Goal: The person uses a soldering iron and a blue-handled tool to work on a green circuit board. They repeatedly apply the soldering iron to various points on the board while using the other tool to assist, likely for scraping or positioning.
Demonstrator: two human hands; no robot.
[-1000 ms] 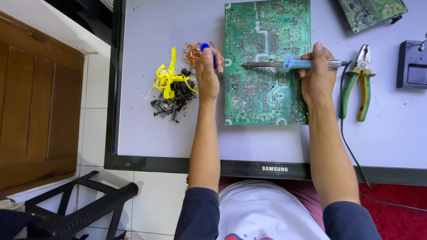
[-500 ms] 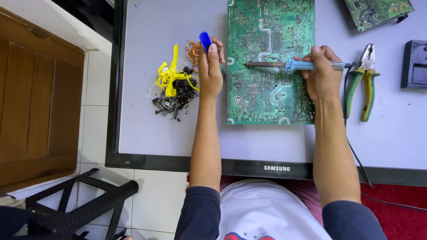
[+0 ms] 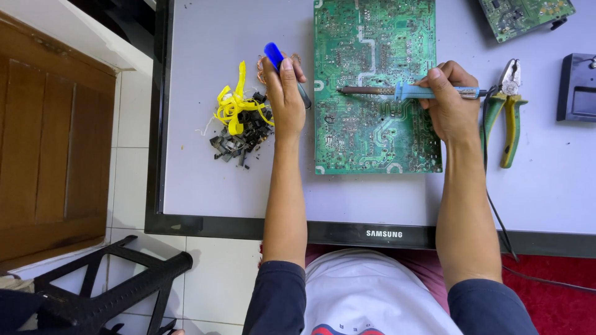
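Your right hand (image 3: 450, 108) grips the soldering iron (image 3: 403, 92) over the circuit board (image 3: 372, 124); keep its tip steady. Your left hand (image 3: 285, 93), left of the board, is closed on a blue-handled tool (image 3: 273, 54).

The circuit board (image 3: 375, 87) is a green laminate with a slight sheen, crossed by pale dull-metal traces and solder dots. Across it lies the soldering iron (image 3: 410, 92): a brownish, matt metal shaft and a light-blue plastic handle, gripped by the right hand (image 3: 450, 102). Left of the board, the left hand (image 3: 285, 93) holds a tool with a glossy blue plastic top (image 3: 273, 54). Further left of the board sits a heap of shiny yellow plastic strips (image 3: 234, 105) over dark, matt scraps (image 3: 239, 139). Right of the board, the pliers (image 3: 508, 108) show grey bare-metal jaws and yellow-green rubbery grips. The table surface (image 3: 205, 180) under the board is smooth, matt pale grey, edged by a glossy black frame.
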